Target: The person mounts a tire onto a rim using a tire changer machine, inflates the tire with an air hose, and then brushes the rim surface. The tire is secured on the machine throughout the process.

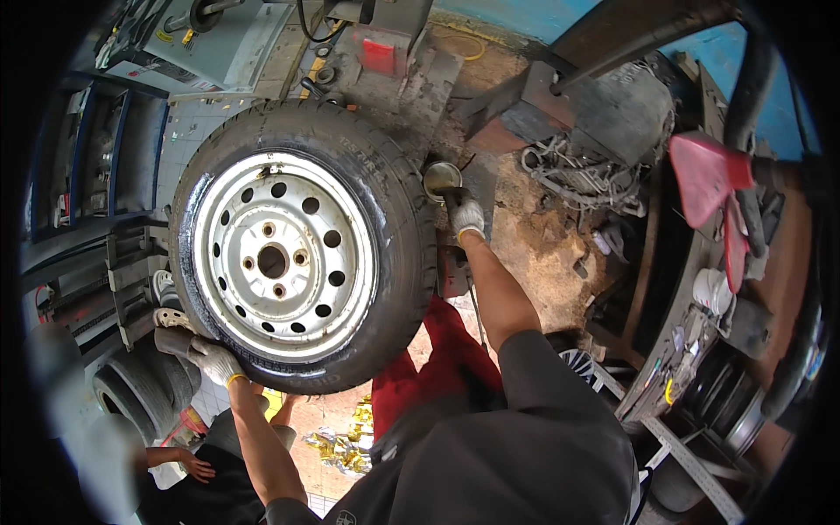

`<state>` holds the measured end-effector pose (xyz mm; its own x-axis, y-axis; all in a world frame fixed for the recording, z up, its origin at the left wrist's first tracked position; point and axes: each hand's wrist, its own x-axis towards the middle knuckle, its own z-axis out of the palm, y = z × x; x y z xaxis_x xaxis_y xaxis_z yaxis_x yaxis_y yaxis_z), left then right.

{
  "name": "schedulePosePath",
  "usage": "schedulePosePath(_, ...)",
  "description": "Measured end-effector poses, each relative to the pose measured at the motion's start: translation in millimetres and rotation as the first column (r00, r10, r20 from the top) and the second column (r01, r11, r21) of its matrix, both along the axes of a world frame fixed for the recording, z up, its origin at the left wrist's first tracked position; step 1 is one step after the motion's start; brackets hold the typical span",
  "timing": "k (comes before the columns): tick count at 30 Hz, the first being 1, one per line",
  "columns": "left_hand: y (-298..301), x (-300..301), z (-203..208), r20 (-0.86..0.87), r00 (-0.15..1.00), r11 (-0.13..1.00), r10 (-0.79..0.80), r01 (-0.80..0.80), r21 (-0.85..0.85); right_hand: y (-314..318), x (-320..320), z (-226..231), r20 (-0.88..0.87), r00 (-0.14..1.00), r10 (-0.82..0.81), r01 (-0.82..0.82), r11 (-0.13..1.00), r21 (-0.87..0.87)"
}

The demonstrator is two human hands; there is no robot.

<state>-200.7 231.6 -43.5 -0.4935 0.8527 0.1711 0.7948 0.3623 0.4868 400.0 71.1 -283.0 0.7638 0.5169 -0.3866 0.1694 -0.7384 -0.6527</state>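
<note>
A tyre point(407, 219) on a silver steel wheel rim point(232, 302), with a ring of round holes, fills the left middle of the view. Pale wet-looking streaks mark its sidewall. At its lower left edge is my left hand point(210, 359), in a white glove with dark grey fingers stretched out and nothing visible in them. To the right of the tyre, my right hand point(466, 213), gloved alike, reaches to the rim of a round can point(443, 178) with pale contents. Its fingers are bent and partly hidden; what they hold cannot be made out.
Another person's hand point(198, 465) shows at lower left, near stacked tyres point(131, 389). Dark shelving point(96, 149) stands at left. A tangle of cables point(582, 179) and a red plastic part point(704, 179) are at right. Gold foil point(350, 442) lies below the tyre.
</note>
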Motion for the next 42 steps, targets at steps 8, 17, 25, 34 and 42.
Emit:
schedulePosePath(8,-5.9,-22.9,-1.5,-0.047,0.999,0.997,0.0,-0.004,-0.08,27.9,17.4,-50.0,0.045,0.993,0.112,-0.104,0.983,-0.153)
schedulePosePath(17,4.3,-61.1,-49.9,-0.3,0.954,0.994,0.022,-0.054,-0.098,0.9,53.1,-95.1,0.122,0.809,0.575,-0.515,0.793,-0.325)
schedulePosePath(25,-14.7,25.0,8.2,-0.102,0.979,0.985,0.175,-0.174,0.015,-11.5,64.7,111.1,-0.155,0.986,-0.068,0.108,0.956,0.272)
schedulePosePath(34,-13.4,39.4,9.9,-0.112,0.981,0.986,0.158,-0.151,0.066,94.2,-10.6,350.1,0.167,0.969,0.184,-0.249,0.733,0.634)
schedulePosePath(42,-14.2,45.7,23.8,-0.06,0.97,0.972,0.235,-0.236,-0.015,228.0,-160.6,382.6,-0.015,0.801,0.599,-0.467,0.64,0.61)
